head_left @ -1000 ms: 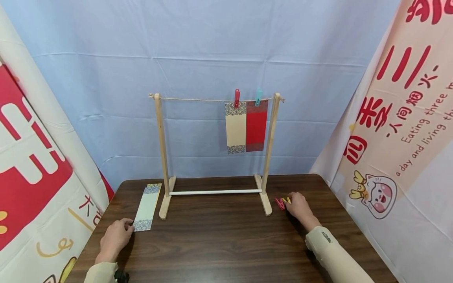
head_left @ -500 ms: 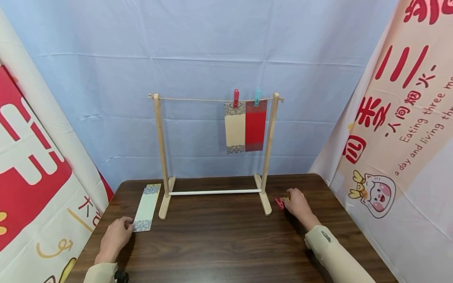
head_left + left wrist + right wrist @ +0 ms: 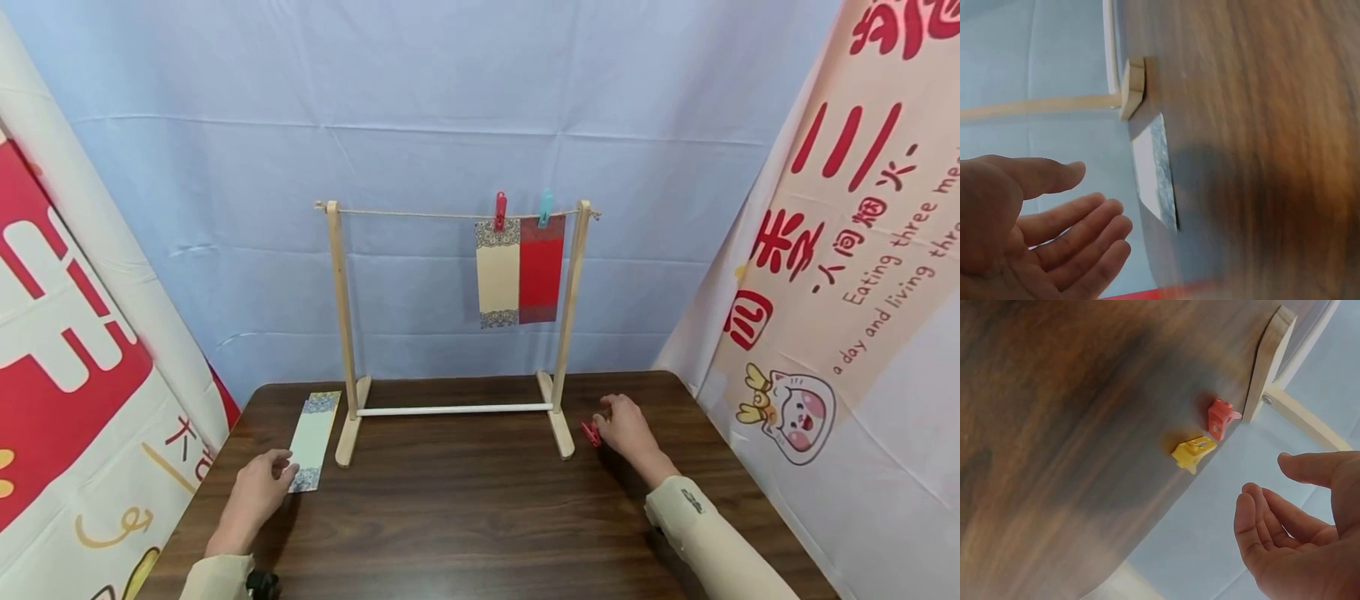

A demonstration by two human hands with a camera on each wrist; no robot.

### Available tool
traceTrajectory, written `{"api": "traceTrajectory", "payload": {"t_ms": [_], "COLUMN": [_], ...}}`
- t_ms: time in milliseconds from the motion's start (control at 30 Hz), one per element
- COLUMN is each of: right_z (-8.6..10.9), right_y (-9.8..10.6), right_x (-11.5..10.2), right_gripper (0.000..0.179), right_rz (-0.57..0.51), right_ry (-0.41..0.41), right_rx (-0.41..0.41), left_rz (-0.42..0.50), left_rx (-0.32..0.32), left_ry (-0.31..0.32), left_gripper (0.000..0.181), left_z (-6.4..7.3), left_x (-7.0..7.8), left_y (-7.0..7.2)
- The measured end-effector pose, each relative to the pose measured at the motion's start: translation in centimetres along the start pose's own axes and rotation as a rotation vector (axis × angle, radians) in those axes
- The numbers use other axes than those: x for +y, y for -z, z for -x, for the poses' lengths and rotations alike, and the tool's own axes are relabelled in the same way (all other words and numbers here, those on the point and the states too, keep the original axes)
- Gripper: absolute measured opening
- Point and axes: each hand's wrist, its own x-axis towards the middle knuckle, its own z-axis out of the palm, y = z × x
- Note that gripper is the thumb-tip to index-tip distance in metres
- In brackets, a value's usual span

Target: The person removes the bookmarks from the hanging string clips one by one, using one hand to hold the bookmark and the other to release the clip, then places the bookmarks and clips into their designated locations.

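Note:
My left hand (image 3: pixel 257 496), its fingers loosely bent and holding nothing, hovers by the lower left edge of a pale paper card with blue patterned ends (image 3: pixel 313 433). Another card's yellow edge shows beneath it. Over on the right, my right hand (image 3: pixel 628 432) is raised above two small clothespins, thumb and fingers apart. One is a pink-red clothespin (image 3: pixel 1220 417), the other a yellow clothespin (image 3: pixel 1194 451); the hand hides the yellow one in the head view. A beige card (image 3: pixel 498 275) and a red card (image 3: pixel 541 275) hang side by side from a string.
The string (image 3: pixel 420 214) spans a wooden rack (image 3: pixel 341 308) standing at the back of the brown table (image 3: pixel 450 517). A red clothespin (image 3: pixel 501 212) and a teal clothespin (image 3: pixel 546 210) grip the hanging cards. Blue cloth (image 3: pixel 450 83) hangs behind; printed banners flank both sides.
My left hand has shifted slightly up and right, now overlapping the card's lower corner. My right hand has drifted a little left and up, its fingers coming away from the yellow clothespin.

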Motion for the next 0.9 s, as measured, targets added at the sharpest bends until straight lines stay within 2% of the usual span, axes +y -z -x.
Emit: {"api": "traceTrajectory", "payload": {"t_ms": [400,667,900], "right_z": [0.0,-0.1,-0.1], "right_y": [1.3,1.9,2.6], "right_x": [-1.5,-2.8,-3.9], "right_gripper": [0.039,0.038,0.036], "right_rz": [-0.008,-0.011,-0.027], "right_ry": [0.016,0.044,0.072], "right_rx": [-0.012,0.003,0.025], "left_rz": [0.036,0.043,0.096], "left_rx": [0.003,-0.003,-0.007], "left_ry": [-0.058,-0.066,-0.105], "left_gripper": [0.036,0.036,0.035], "left_z": [-0.2,-0.7,-0.8], "left_x": [2.3,3.8,5.2], "left_y": [-0.3,-0.5,-0.6]}}
